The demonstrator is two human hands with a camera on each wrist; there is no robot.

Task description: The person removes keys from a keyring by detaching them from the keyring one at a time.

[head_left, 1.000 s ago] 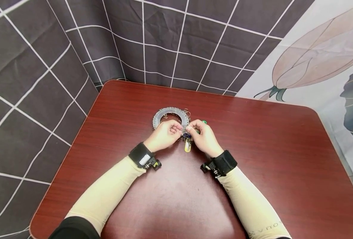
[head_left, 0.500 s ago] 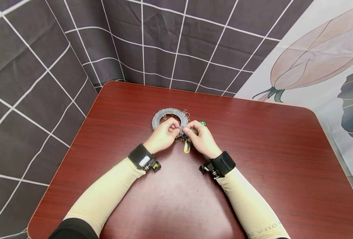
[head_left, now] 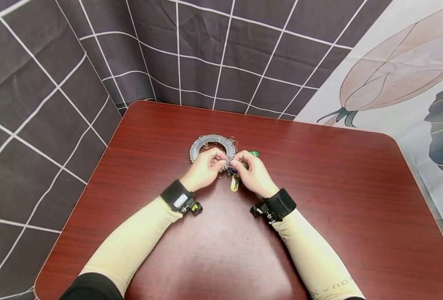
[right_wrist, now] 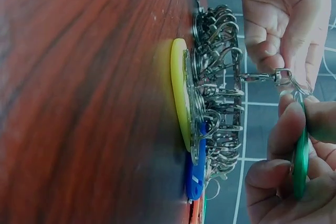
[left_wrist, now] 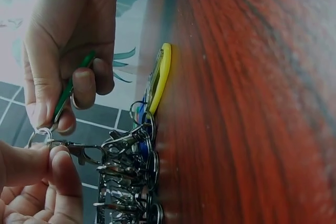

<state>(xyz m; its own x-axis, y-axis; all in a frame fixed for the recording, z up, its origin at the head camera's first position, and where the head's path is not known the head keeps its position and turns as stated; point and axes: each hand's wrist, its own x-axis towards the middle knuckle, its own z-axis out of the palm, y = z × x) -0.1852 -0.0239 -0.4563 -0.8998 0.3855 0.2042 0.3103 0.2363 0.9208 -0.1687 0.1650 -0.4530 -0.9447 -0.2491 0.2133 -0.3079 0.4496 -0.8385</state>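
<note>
My left hand [head_left: 206,170] pinches a small split ring [left_wrist: 44,132] between thumb and fingertip. That ring hangs on a metal lobster clasp [left_wrist: 79,149] joined to the clear round holder [head_left: 213,138], which carries many clasps round its edge. My right hand [head_left: 256,174] holds a green key tag [right_wrist: 301,163] in curled fingers, its thumb and fingertip pinching at the tag's end beside the split ring. Both sets of fingertips meet just over the holder's near right side. A yellow key tag [right_wrist: 180,87] and a blue key tag [right_wrist: 196,176] hang from neighbouring clasps, lying low against the table.
The red-brown table [head_left: 221,233] runs under both forearms. More green [head_left: 254,153] shows just beyond my right hand. Loose-hanging rings [head_left: 233,141] stick out round the holder. A dark gridded cloth [head_left: 202,54] and a flower-printed cloth [head_left: 379,83] back the table.
Both hands have shifted very slightly left, and the fingertips have turned a little at the split ring. The grips stay the same, and the holder stays in place on the table.
</note>
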